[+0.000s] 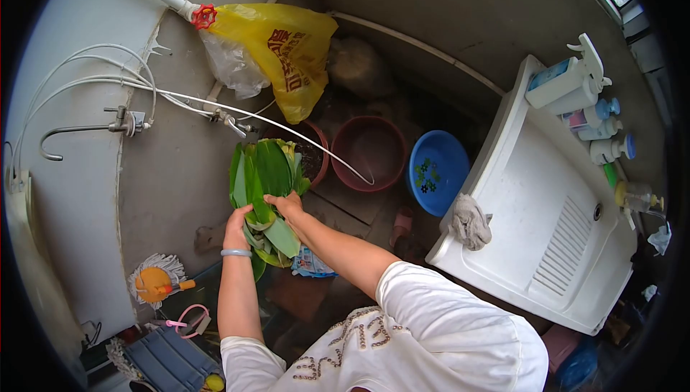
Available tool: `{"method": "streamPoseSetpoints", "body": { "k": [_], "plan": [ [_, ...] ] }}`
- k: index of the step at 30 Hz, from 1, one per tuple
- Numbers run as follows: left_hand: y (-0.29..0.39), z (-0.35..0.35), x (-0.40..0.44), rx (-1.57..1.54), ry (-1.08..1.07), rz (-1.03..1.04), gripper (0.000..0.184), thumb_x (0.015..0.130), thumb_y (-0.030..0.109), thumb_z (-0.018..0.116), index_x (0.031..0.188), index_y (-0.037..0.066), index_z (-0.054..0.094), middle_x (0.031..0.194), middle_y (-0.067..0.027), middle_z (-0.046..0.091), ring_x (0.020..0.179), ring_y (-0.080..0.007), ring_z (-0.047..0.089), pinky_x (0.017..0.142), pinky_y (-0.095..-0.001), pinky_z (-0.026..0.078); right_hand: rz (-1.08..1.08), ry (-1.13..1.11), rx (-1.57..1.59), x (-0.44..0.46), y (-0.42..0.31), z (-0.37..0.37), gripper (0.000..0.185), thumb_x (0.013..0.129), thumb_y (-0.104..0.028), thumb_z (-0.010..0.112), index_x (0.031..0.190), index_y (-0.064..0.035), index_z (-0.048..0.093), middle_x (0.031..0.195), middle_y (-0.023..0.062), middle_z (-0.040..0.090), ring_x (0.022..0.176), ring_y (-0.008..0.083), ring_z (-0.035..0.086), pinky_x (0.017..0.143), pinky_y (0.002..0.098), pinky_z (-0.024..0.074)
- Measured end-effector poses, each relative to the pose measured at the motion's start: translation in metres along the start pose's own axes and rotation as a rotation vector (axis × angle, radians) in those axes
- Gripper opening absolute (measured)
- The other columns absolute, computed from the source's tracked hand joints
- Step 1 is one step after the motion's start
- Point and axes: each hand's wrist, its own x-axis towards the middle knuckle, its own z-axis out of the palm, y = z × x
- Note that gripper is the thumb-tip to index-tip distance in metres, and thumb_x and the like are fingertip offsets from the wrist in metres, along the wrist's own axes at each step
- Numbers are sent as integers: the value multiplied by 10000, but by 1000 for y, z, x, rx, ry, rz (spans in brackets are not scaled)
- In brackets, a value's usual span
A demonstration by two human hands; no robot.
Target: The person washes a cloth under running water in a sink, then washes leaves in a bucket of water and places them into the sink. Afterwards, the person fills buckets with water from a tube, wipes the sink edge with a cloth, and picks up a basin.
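A thick bundle of long green leaves (pixel 267 169), some with yellowed or cut ends, is held up in front of me. My left hand (pixel 238 228), with a pale bangle on its wrist, grips the bundle's left side low down. On the right side, my right hand (pixel 289 207) clasps it with the thumb lying across the front leaves. The fingers of both hands are partly hidden by the leaves. Just behind the bundle is a brown pot (pixel 317 155) holding dark contents. A blue and white packet (pixel 310 264) lies below the bundle.
A reddish basin (pixel 369 153) and a blue basin (pixel 438 173) stand ahead. A white sink (pixel 512 176) with a grey cloth (pixel 471 223) on its edge is at right. A yellow bag (pixel 287 50) hangs near a tap (pixel 128 121) and a thin white hose. A mop (pixel 155 280) stands left.
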Motion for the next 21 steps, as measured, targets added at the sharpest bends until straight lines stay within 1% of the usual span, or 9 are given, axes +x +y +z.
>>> {"method": "streamPoseSetpoints", "body": {
  "k": [2, 5, 8, 11, 14, 17, 19, 21],
  "plan": [
    [-4, -2, -5, 4, -10, 14, 266, 829, 147, 577, 1044, -8, 606, 965, -162, 662, 830, -299, 652, 747, -419, 550, -10, 3, -15, 1, 6, 1, 800, 649, -223, 834, 1243, 116, 419, 1169, 231, 583, 1004, 291, 617, 827, 351, 510],
    [-11, -10, -8, -5, -26, 5, 288, 879, 139, 526, 1127, 3, 579, 1032, -158, 650, 888, -299, 644, 781, -417, 535, -25, 23, -78, 3, 18, 2, 779, 659, -217, 831, 1236, 112, 423, 1155, 223, 593, 995, 284, 621, 821, 350, 512],
    [-20, -6, -30, 13, 20, 44, 277, 879, 145, 532, 1112, 6, 590, 1017, -155, 653, 886, -291, 646, 772, -411, 538, -33, 10, -94, -6, 27, 1, 763, 667, -217, 828, 1232, 105, 429, 1142, 216, 601, 989, 280, 625, 818, 352, 515],
    [-31, -16, -40, -6, -11, 10, 268, 880, 153, 539, 1099, 12, 599, 1010, -150, 656, 876, -283, 648, 765, -408, 539, -38, -22, -77, -21, 36, -4, 758, 667, -218, 829, 1231, 97, 433, 1134, 213, 606, 989, 280, 627, 820, 354, 516],
    [-45, -20, -60, -32, -71, 71, 267, 881, 165, 547, 1093, 13, 605, 1007, -144, 658, 861, -275, 650, 751, -397, 541, -66, -27, -91, -19, 56, -2, 744, 672, -211, 824, 1233, 88, 436, 1126, 211, 610, 989, 281, 628, 825, 355, 513],
    [-59, -15, -94, -31, -42, 150, 274, 836, 164, 588, 1059, 7, 620, 983, -138, 668, 845, -275, 654, 745, -391, 547, -129, -54, -96, -61, 43, -16, 711, 684, -192, 809, 1236, 70, 444, 1122, 205, 614, 989, 278, 628, 833, 348, 507],
    [-69, -8, -123, -21, -45, 194, 269, 841, 159, 584, 1060, 6, 620, 984, -136, 668, 843, -265, 656, 740, -373, 549, -196, -70, -98, -103, 29, -31, 687, 694, -183, 798, 1241, 51, 452, 1124, 198, 616, 995, 274, 627, 843, 340, 500],
    [-83, -2, -151, -25, -75, 244, 265, 860, 145, 561, 1078, 2, 610, 992, -140, 664, 848, -257, 655, 739, -362, 547, -274, -106, -79, -132, 31, -45, 662, 699, -180, 790, 1235, 33, 465, 1116, 183, 622, 990, 261, 625, 851, 329, 493]
  ]
}}
